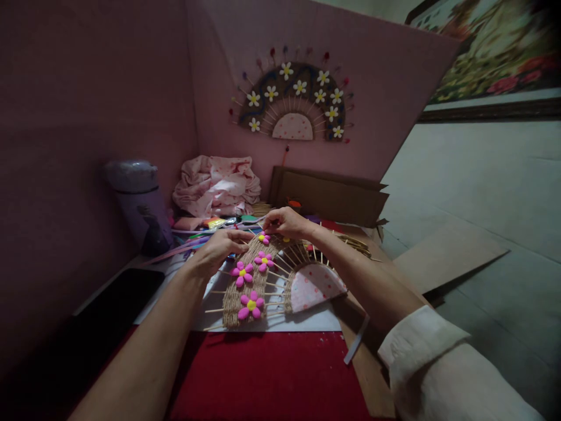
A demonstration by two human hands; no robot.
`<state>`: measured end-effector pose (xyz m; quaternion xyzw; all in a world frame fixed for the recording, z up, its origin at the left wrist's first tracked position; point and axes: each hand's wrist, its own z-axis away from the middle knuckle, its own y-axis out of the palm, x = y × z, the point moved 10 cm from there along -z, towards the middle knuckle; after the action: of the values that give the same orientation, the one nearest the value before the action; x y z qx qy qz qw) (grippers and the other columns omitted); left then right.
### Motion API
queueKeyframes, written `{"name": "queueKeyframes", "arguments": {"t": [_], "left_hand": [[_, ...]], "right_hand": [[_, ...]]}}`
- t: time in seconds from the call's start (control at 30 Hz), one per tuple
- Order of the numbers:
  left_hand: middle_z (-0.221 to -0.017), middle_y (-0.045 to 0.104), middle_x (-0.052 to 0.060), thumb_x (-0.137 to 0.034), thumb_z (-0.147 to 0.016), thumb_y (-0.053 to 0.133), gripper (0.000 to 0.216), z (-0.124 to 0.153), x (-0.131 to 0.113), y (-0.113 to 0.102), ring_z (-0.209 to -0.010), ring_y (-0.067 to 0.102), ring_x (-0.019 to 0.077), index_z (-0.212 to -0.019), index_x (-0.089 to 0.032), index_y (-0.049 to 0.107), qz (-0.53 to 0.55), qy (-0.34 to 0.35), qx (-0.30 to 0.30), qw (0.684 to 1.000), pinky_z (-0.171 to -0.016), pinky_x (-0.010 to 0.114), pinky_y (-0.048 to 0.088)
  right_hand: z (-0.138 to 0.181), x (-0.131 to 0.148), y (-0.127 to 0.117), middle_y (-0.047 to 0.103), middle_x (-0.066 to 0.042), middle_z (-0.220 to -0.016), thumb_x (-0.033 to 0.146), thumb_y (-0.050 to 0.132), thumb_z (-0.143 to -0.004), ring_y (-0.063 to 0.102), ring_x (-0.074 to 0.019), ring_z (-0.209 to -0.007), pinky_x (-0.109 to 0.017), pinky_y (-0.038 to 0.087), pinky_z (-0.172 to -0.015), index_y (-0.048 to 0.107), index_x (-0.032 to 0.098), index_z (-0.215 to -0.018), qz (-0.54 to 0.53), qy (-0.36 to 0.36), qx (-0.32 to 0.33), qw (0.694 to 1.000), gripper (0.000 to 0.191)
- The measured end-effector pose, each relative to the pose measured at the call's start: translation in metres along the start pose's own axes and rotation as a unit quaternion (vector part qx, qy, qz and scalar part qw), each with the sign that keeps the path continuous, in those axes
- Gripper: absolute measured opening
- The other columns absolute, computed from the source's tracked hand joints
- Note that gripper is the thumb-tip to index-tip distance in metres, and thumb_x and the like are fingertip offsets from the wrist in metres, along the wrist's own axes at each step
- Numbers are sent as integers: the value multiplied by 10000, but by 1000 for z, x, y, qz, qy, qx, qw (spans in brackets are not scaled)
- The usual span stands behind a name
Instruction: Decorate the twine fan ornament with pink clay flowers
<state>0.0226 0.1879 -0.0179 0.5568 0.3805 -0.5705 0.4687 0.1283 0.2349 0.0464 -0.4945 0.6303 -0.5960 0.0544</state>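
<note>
Dim, pinkish cast; dark lower left; wide-angle warp at edges

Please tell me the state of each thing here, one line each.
Half-round jute-and-skewer fan: flat on table, four pink flowers on.
Dark finished fan: hanging on pink wall.
Lilac flask: upright, lid on.
Pink cloth: crumpled.
Left hand: resting on fan.
Right hand: fingertips at top flower.

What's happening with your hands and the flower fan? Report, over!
Left hand on the woven fan, upper edge. Right hand at its top, beside the topmost pink flower. Craft clutter just behind.
</note>
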Motion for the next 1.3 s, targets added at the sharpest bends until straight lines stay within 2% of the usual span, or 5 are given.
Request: {"name": "queueKeyframes", "arguments": {"t": [0.53,0.7,0.83,1.13,1.3], "left_hand": [[-676,682,41,-46,-496,658,333,3,-1,-2,-638,556,136,-800,-140,756,13,-12,-23,1000,-620,254,377],[-668,679,50,-44,-498,656,326,5,-3,-1,-658,565,154,-798,-126,752,9,-17,-31,999,-623,265,382],[-698,689,53,-48,-500,657,329,5,-3,-1,-666,567,154,-805,-127,752,8,-16,-28,999,-629,266,381],[-669,681,31,-75,-509,678,364,-1,1,-2,-629,558,130,-863,-129,744,2,-5,-12,1000,-610,248,364],[-693,688,40,-82,-506,685,374,-1,3,-3,-655,568,141,-873,-124,741,1,-8,-19,1000,-625,254,380]], "right_hand": [[-2,6,1,636,-4,-662,127,675,-707,528,-95,-628,-200,359,-578,700,116,-732,57,5,9,998,37],[3,10,-6,666,-41,-730,27,562,-736,560,-109,-661,-211,402,-617,721,96,-815,37,11,-2,999,191],[9,16,-8,650,-59,-824,-19,541,-714,567,-121,-724,-216,416,-650,739,117,-820,81,-27,-5,996,263],[20,26,2,635,-45,-848,-11,549,-707,554,-127,-745,-231,399,-661,742,171,-909,157,-76,4,985,334],[24,28,0,621,-46,-820,-69,526,-646,536,-118,-702,-228,379,-622,730,158,-967,172,-63,0,983,443]]}}
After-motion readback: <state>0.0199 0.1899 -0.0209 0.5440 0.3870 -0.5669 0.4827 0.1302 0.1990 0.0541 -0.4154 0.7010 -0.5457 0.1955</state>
